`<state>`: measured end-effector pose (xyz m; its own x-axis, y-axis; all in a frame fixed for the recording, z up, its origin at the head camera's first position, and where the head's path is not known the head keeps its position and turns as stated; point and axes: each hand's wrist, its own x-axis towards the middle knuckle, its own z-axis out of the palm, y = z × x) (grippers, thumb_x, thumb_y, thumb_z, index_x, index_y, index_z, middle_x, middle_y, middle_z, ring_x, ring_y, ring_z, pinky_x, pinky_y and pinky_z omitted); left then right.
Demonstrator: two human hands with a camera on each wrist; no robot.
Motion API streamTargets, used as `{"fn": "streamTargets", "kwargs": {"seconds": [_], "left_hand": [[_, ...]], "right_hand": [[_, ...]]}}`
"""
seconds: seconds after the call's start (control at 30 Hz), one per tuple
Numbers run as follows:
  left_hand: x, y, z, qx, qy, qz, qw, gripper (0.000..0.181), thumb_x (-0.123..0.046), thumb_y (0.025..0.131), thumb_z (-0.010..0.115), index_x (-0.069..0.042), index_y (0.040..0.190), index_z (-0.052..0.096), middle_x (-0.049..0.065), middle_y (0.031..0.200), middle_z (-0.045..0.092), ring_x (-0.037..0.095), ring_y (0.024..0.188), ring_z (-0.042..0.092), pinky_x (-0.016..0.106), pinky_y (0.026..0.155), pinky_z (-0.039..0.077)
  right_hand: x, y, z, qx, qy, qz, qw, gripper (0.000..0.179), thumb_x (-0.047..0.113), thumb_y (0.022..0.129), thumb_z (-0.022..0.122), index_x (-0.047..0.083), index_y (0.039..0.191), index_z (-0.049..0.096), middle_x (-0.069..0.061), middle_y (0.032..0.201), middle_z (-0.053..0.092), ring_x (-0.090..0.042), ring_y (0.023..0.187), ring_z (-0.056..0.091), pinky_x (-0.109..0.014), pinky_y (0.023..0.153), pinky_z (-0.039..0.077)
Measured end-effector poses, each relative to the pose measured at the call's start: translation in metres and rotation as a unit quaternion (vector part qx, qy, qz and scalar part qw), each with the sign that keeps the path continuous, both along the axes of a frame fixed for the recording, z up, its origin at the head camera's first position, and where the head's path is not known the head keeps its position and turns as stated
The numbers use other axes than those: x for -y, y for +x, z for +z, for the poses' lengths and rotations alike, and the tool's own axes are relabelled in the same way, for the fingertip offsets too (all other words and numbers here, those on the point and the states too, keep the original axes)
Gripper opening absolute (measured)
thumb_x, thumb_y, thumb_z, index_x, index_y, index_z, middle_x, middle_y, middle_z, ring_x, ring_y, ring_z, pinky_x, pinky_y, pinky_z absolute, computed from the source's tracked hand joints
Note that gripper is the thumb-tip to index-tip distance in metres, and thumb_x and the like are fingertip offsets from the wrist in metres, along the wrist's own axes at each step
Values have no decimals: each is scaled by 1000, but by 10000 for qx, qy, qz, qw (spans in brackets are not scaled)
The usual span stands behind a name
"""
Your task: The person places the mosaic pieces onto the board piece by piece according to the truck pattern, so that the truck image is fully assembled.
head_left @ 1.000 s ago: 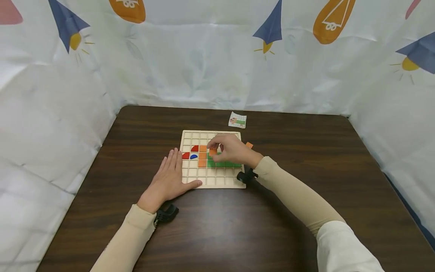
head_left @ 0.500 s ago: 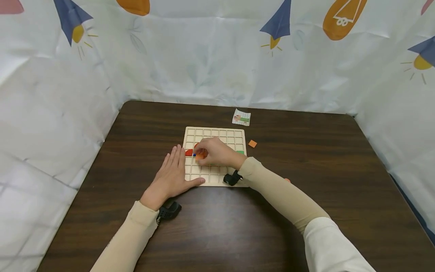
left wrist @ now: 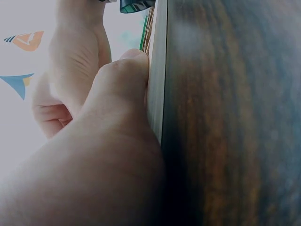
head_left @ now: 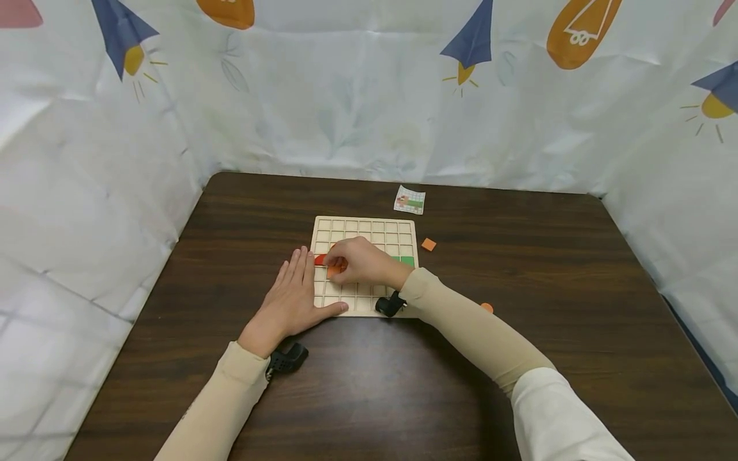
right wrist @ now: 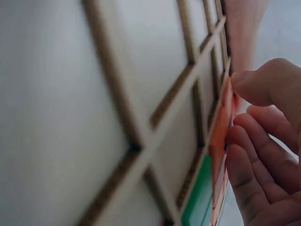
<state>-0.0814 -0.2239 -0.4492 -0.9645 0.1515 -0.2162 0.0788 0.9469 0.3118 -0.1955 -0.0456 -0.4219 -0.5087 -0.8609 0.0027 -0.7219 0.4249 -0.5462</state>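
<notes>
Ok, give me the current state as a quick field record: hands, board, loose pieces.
left hand: flat on the table, thumb against the grid board's near edge
right hand: over the board, pinching an orange tile
grid board: wooden, holds red, orange and green pieces
loose pieces: orange square right of the board
card: behind the board

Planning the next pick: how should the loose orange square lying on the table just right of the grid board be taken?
The orange square lies flat on the table, apart from the grid board. Probably best to come straight down from above and pinch two opposite edges, since it is thin, with bare wood around it.
</notes>
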Motion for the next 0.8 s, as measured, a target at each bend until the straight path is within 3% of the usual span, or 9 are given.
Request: {"fn": "streamTargets", "kwargs": {"seconds": [0.27, 0.43, 0.63, 0.8], "left_hand": [[-2, 1, -1, -5, 58, -11, 10000, 132, -90, 85, 48, 1, 165, -2, 22, 174, -8, 40, 164, -3, 60, 133, 7], [-5, 0, -1, 32, 91, 24, 10000, 132, -90, 84, 48, 2, 165, -2, 22, 174, -8, 40, 164, -3, 59, 134, 6], [-6, -1, 0, 68, 18, 91, 9999, 133, -89, 84, 51, 2, 165, -1, 23, 175, -6, 41, 164, -2, 58, 134, 6], [-3, -1, 1, 79, -53, 114, 9999, 133, -88, 84, 51, 3, 165, -1, 23, 175, -5, 41, 164, -2, 59, 134, 6]], "right_hand": [[-4, 0, 2, 56, 126, 50, 9999, 27, 19, 90, 78, 10, 115, 77, -1, 105, 77, -9, 93, 70, -21, 85, 57], [-19, -4, 8, 123, 110, -139, 9998, 29, 21, 91, 76, 11, 118, 77, -1, 110, 77, -11, 96, 71, -24, 87, 58], [-68, -24, 14, 199, 30, -837, 9963, 31, 21, 95, 73, 10, 124, 75, -5, 116, 76, -18, 104, 71, -33, 92, 60], [-110, -41, 12, 216, 184, -1520, 9880, 33, 22, 95, 76, 7, 125, 73, -10, 116, 75, -24, 105, 71, -38, 93, 60]]}}
